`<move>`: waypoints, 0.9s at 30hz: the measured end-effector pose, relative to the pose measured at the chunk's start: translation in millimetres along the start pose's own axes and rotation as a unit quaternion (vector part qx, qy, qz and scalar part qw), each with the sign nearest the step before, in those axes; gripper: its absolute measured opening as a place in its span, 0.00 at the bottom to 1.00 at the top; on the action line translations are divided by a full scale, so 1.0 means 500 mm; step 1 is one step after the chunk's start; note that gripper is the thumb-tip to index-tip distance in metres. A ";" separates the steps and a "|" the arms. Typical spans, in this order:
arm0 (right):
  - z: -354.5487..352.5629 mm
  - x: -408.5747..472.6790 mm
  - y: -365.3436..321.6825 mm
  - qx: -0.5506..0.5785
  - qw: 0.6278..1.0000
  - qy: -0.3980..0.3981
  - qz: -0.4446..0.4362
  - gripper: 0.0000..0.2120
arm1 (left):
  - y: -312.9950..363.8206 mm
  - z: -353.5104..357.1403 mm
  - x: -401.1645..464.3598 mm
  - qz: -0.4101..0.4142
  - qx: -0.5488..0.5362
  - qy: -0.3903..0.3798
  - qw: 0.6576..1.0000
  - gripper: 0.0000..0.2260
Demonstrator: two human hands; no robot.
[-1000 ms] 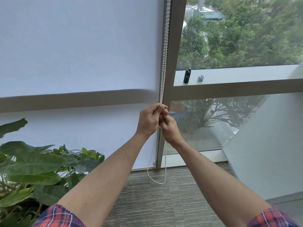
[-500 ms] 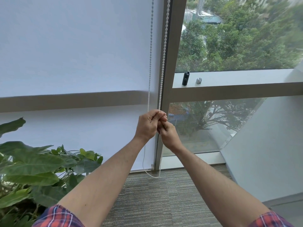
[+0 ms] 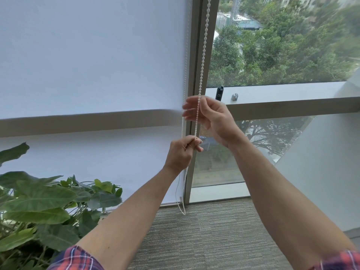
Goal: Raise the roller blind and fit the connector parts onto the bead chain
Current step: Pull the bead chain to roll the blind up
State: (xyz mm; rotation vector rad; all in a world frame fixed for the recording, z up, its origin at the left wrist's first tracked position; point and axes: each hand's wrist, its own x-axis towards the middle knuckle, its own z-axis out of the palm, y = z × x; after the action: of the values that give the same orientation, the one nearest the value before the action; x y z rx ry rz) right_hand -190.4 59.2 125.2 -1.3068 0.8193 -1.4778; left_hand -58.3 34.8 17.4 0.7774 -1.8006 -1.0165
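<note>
Here left hand [image 3: 182, 152] pinches the bead chain [image 3: 202, 55]; right hand [image 3: 211, 118], blurred, seemingly spread around it.

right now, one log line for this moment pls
left hand: shut on bead chain | right hand: open, fingers around chain above left | roller blind: still down

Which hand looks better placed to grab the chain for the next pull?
Right. The right hand is open, higher up, beside the bead chain; the left hand is lower, already gripping it.
</note>
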 end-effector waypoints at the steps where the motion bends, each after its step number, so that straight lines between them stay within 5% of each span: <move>1: 0.020 0.004 -0.006 0.008 1.000 -0.011 -0.015 0.15 | -0.006 0.004 -0.005 0.002 0.008 -0.006 1.000 0.09; 13: 0.041 -0.052 0.090 -0.047 0.985 0.168 0.003 0.17 | -0.042 0.022 -0.066 -0.021 0.068 -0.093 0.993 0.08; 18: 0.041 -0.081 0.122 -0.045 0.981 0.184 0.030 0.16 | -0.049 0.016 -0.067 -0.079 0.080 -0.186 0.976 0.13; 21: 0.041 -0.098 0.145 -0.040 0.982 0.179 0.043 0.17 | -0.061 -0.006 -0.056 -0.118 0.110 -0.286 0.945 0.04; 24: 0.036 -0.111 0.167 -0.037 0.981 0.182 0.056 0.16 | -0.057 -0.040 -0.027 -0.132 0.147 -0.322 0.926 0.11; 27: 0.037 -0.125 0.193 -0.042 0.981 0.180 0.063 0.16 | -0.018 -0.067 0.008 -0.114 0.091 -0.238 0.960 0.24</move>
State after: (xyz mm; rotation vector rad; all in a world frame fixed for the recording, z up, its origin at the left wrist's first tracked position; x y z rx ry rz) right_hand -153.3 90.1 19.4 -1.0393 1.1879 -1.6141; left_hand -28.5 16.8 19.7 0.9252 -2.2791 -1.2826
